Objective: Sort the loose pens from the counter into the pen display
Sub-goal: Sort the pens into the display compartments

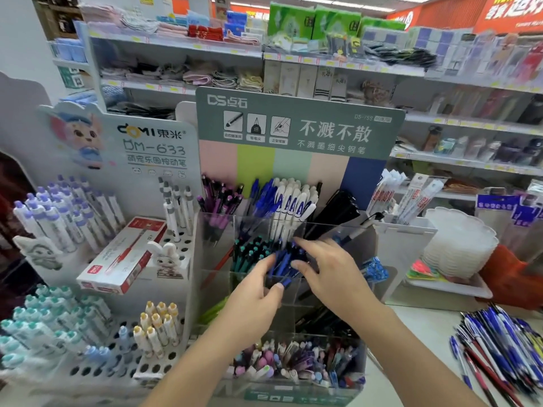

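Note:
The clear acrylic pen display [338, 227] stands in front of me under a green header card. Both hands reach into its middle tier. My left hand [258, 295] and my right hand [326, 271] close from either side around a bundle of dark blue pens [286, 259], fingers and thumbs curled on it. Teal-capped pens [249, 251] fill the compartment to the left. A pile of loose blue, red and white pens [496, 345] lies on the counter at the right.
A white peg-hole pen stand [111, 356] with purple, teal and yellow pens is at the left, a red-and-white pen box [123, 257] on it. The front bin [293, 365] holds mixed pens. Stacked plastic trays [458, 245] sit at right. Shelves of goods stand behind.

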